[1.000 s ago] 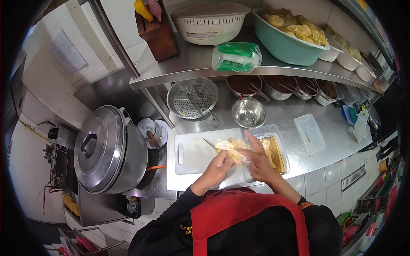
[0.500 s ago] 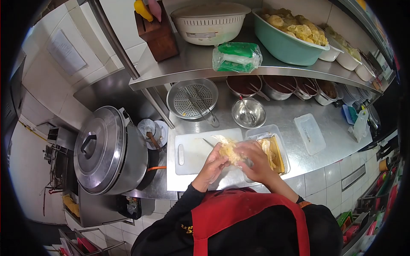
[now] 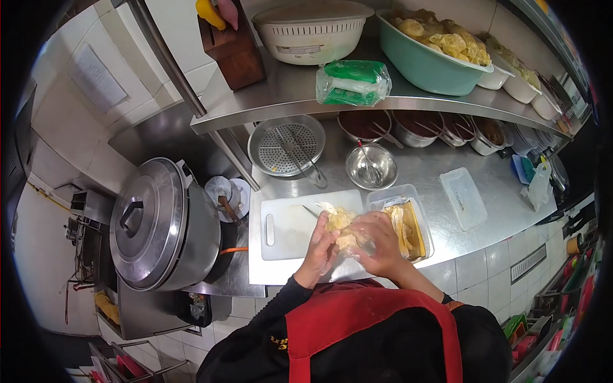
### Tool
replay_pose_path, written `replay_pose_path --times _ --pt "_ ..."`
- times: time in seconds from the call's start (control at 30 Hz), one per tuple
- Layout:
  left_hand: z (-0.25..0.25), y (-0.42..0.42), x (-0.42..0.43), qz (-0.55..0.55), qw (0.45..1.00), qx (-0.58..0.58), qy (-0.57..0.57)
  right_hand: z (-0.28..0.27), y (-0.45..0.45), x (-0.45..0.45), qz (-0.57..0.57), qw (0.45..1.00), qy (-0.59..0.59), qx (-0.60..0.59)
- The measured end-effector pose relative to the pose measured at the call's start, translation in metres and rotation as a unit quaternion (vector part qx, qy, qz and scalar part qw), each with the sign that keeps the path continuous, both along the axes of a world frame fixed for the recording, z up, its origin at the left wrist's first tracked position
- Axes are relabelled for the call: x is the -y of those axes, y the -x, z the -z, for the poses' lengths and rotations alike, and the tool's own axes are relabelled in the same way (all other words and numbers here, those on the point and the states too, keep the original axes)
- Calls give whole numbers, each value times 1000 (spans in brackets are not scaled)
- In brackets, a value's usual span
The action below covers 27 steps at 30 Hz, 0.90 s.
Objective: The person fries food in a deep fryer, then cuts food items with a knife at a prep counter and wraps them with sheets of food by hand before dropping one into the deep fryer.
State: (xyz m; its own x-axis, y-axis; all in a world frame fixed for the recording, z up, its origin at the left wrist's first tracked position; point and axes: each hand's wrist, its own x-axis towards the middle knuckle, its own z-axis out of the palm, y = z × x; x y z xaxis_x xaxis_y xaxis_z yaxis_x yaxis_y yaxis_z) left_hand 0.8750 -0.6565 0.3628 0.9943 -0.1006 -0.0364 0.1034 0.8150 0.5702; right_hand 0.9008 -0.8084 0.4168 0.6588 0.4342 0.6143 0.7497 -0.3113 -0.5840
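Observation:
In front of my apron, both hands hold a crumbly pale yellow food lump, its exact kind unclear. My left hand is closed around its left side. From the right, my right hand curls its fingers over a lower piece, and a clear film, like a thin plastic glove, shows on the hands. Below them lies a white cutting board. A knife blade rests on the board, partly hidden by the hands. Beside my right hand stands a clear plastic container with yellow blocks and wrapping in it.
A steel bowl with a whisk and a perforated steel pan stand behind the board. A plastic lid lies to the right. At left is a large lidded pot. A steel shelf overhangs the counter's back.
The yellow lump looks more separated, with an upper and a lower piece between my hands. My fingers have shifted slightly around it. The view has moved very little.

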Motion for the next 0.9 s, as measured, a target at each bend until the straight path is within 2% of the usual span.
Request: replay_pose_path --times 0.07,0.17,0.33,0.37,0.57,0.63,0.73,0.8,0.83,0.87,0.9 --pt "1 0 -5 25 998 39 -51 0 2 1 -5 1000 7 -17" --pt "3 1 -6 14 998 32 -61 5 6 2 -8 1000 23 1" --pt "8 1 -2 13 995 -66 70 21 12 -4 6 1000 22 12" --pt "12 2 -2 18 992 -83 92 22 12 -4 8 999 38 -9" --pt "52 9 -18 121 984 -114 65 44 10 -3 -18 988 94 -121" --pt "67 11 -22 104 986 -132 15 52 13 -3 -37 978 113 -172" --pt "67 7 -25 60 989 -137 0 69 14 3 -40 968 33 -244" --pt "52 8 -30 26 992 -118 -24 93 -2 26 88 976 -2 -198" --pt "56 8 -38 17 993 -114 -29 90 -10 38 149 956 -66 -245" --pt "56 9 -45 6 993 -112 -32 93 -22 55 222 939 -10 -263" --pt "56 8 -51 -3 994 -107 -36 98 -32 70 246 939 2 -239"
